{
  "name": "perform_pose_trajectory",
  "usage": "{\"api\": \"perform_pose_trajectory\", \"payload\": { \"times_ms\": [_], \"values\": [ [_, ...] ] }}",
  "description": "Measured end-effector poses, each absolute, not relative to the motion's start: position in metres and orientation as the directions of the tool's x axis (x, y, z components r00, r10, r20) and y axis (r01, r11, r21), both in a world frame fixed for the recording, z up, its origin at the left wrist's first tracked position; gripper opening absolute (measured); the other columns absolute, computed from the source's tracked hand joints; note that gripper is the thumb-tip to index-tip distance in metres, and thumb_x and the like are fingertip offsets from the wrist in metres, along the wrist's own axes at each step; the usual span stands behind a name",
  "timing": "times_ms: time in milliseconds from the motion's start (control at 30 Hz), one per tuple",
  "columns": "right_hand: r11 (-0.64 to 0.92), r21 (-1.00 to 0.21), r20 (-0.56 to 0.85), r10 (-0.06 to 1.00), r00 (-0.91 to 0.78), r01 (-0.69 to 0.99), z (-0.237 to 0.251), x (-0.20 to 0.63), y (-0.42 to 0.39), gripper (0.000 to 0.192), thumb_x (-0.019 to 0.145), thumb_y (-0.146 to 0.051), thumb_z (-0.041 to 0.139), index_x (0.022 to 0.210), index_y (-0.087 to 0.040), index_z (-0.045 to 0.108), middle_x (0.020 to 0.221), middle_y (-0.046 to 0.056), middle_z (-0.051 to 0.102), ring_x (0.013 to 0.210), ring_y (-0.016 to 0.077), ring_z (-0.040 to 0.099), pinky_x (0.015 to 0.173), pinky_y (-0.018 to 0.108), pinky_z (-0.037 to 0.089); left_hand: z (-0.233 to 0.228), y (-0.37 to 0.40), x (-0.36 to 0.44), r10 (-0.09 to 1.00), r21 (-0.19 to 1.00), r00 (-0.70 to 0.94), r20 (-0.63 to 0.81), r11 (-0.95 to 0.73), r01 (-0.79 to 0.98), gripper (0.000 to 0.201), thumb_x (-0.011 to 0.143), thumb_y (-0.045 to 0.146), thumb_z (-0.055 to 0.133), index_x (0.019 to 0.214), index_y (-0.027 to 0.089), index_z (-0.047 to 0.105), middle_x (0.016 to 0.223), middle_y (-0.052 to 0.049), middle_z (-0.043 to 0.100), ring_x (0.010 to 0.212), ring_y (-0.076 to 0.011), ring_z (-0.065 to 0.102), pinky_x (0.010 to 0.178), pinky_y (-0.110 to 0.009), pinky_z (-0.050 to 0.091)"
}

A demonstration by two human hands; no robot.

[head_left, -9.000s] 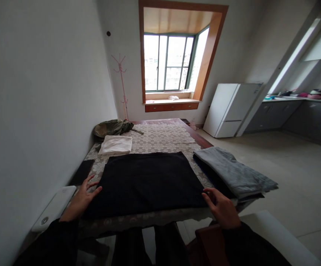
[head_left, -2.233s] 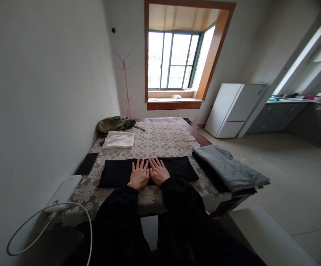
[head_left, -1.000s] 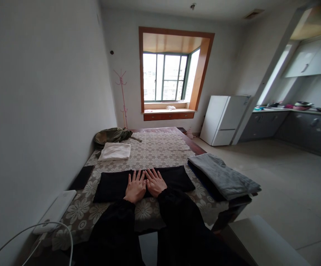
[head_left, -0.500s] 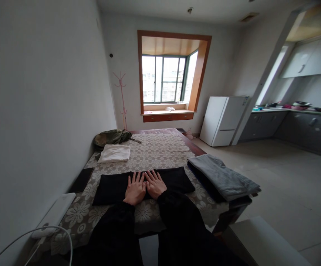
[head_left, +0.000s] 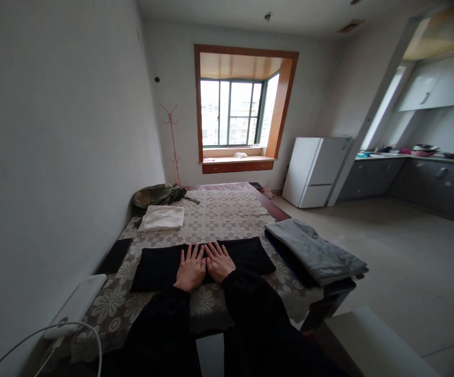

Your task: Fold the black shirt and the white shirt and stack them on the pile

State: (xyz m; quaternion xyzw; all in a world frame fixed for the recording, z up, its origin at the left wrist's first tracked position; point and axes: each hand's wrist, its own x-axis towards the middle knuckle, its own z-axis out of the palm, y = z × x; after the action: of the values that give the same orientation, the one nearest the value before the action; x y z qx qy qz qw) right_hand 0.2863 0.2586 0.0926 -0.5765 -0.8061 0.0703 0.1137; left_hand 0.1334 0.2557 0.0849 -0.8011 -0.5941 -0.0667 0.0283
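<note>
A folded black garment (head_left: 156, 268) lies as a flat, wide strip across the near part of the table (head_left: 227, 209), on a flower-patterned lace cloth. My left hand (head_left: 191, 266) rests palm down on the garment's middle, fingers spread. Beside it, almost touching at the thumbs, my right hand (head_left: 219, 261) presses flat on the same cloth with its fingers apart. What kind of garment it is cannot be made out. To the right, folded grey clothing (head_left: 315, 250) sits on top of a dark folded piece at the table's edge.
A white folded cloth (head_left: 161, 218) and a dark green bag (head_left: 158, 194) lie at the far left by the wall. Nearer are a dark flat object (head_left: 115, 255) and a white power strip (head_left: 76, 303) with a cable. A fridge (head_left: 317, 170) stands beyond.
</note>
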Motion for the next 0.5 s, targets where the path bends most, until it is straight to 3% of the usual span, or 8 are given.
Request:
{"api": "perform_pose_trajectory", "payload": {
  "times_ms": [500],
  "values": [
    [0.326,-0.261,0.1,0.945,-0.31,0.909,0.0933,0.2872,0.2586,0.061,0.104,-0.034,0.031,0.164,-0.021,0.032,0.171,0.002,0.023,0.161,0.0239,0.011,0.13,0.049,0.011,0.0866,0.2549,0.134,0.949,0.031,0.285,0.134,-0.292,0.956,0.062,0.104,0.038,0.027,0.164,0.024,0.033,0.171,-0.006,0.031,0.159,-0.034,0.022,0.127,-0.061,0.019]
  ]
}}
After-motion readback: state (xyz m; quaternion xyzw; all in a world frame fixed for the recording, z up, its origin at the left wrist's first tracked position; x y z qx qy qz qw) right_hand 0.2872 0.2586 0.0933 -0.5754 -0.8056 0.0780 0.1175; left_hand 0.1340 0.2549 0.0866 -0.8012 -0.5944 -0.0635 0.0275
